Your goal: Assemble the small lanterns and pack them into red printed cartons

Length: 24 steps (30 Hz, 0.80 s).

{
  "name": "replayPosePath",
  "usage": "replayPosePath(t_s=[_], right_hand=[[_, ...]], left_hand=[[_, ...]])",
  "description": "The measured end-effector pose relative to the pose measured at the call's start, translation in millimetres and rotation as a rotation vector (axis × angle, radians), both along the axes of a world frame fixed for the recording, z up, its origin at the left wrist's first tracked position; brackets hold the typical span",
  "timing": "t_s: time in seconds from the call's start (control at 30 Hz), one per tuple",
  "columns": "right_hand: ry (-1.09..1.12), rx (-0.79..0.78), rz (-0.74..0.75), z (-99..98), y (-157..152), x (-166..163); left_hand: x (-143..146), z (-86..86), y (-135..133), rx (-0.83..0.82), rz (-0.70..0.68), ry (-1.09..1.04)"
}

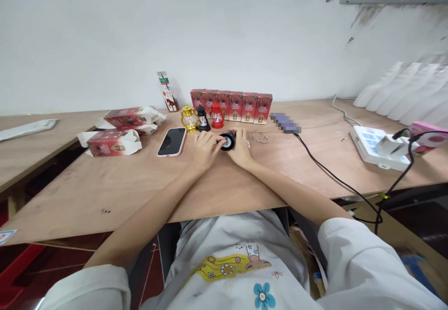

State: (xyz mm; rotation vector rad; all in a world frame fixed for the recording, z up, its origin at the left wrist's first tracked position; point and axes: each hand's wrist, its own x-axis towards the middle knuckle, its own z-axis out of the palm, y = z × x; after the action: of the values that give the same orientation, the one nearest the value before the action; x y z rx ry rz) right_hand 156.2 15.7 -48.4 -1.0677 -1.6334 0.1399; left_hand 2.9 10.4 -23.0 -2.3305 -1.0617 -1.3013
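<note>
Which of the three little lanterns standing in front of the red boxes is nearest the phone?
The gold lantern, leftmost of the row. The black lantern and red lantern stand farther right of the phone.

No text, brand or number is legible in the head view. The row of red boxes [231, 105] along the far edge of the bench [105, 193] carries printed artwork too small to read, as do the opened red boxes [119, 130] near its left edge. The tall packet [167, 91] against the wall bears unreadable print.
</note>
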Motion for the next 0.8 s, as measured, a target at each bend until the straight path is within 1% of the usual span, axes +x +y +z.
replayPosePath(t_s=[0.2,0.4,0.5,0.6,0.67,0.73,0.8], right_hand=[[0.002,0.005,0.008,-0.6,0.0,-0.6],[-0.008,0.014,0.019,-0.2,-1.5,-0.7],[-0.006,0.015,0.026,-0.2,-1.7,-0.8],[-0.007,0.005,0.021,0.0,-1.6,-1.0],[-0.014,-0.001,0.013,0.5,-2.0,-1.0],[-0.024,-0.001,0.001,1.2,-2.9,-0.9],[-0.035,0.001,-0.014,1.8,-3.9,-0.5]], left_hand=[[-0.9,1.5,-0.2,-0.007,-0.006,-0.024],[-2.5,-0.7,2.2,0.044,-0.005,-0.041],[-2.7,-0.8,2.5,0.024,-0.012,-0.046],[-1.0,2.1,0.4,-0.042,-0.034,-0.094],[1.0,4.7,-1.2,-0.111,-0.076,-0.176],[3.1,6.4,-1.6,-0.213,-0.121,-0.297],[4.8,6.8,-0.3,-0.355,-0.173,-0.438]])
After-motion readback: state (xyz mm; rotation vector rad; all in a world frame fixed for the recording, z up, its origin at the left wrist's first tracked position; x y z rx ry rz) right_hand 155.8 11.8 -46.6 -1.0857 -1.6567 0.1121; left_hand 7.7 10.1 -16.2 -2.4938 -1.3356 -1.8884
